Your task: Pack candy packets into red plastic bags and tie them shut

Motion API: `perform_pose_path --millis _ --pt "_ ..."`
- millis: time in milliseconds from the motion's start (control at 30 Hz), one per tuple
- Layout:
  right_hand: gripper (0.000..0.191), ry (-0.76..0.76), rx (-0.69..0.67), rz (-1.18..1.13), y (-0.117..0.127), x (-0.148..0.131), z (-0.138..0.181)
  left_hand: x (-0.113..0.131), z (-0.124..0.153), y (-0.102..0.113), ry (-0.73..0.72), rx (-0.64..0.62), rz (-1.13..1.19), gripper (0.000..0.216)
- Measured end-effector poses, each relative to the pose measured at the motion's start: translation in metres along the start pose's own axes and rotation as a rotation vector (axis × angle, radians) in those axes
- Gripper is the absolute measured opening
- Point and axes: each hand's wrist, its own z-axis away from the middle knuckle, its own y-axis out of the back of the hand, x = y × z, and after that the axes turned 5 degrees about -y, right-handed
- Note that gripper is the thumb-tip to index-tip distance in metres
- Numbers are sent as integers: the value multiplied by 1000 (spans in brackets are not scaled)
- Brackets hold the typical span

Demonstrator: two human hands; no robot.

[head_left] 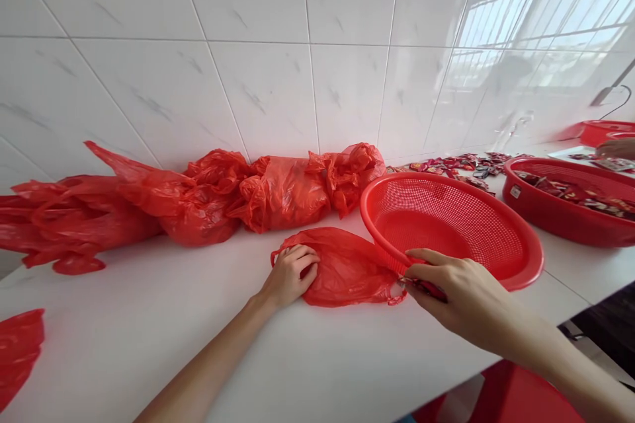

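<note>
In the head view, your left hand (294, 274) is resting on a red bag (347, 271), its fingers curling close together; whether they are gripping it, I cannot tell. The bag is lying on the table (149, 304). Your right hand (456, 291) is pinching packets (430, 288) beside a basket (426, 228).

1. Left forearm (218, 360): bare, slanting up from lower view edge.
2. Left hand (292, 274): back uppermost, fingers bent.
3. Right forearm (550, 353): bare, entering from lower right.
4. Right hand (454, 287): fingers pointing leftward, thumb beneath, gripping.
</note>
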Motion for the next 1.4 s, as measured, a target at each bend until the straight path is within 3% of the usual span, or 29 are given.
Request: perform_pose_path --millis 167,467,667,833,1000,1133,1267,1400 --pt "26 -187 11 366 -13 -1 -6 0 1 0 -21 22 2 22" --pt "26 -580 -92 520 21 40 -12 0 1 0 -5 13 20 23" --pt "27 -527 -143 534 24 47 -7 0 0 1 10 17 24 24" --pt "29 -498 -105 420 25 55 -2 3 -2 2 22 35 62 24" --pt "26 -344 104 80 20 58 -7 6 -2 5 36 35 77 24" --pt "25 -216 311 -494 11 38 -24 8 -3 9 62 5 74 26" --pt "38 -294 74 -1175 -7 19 -55 10 -4 13 116 -101 65 27" --pt "45 -304 -142 -1618 -31 15 -94 19 -9 21 181 -212 39 29"
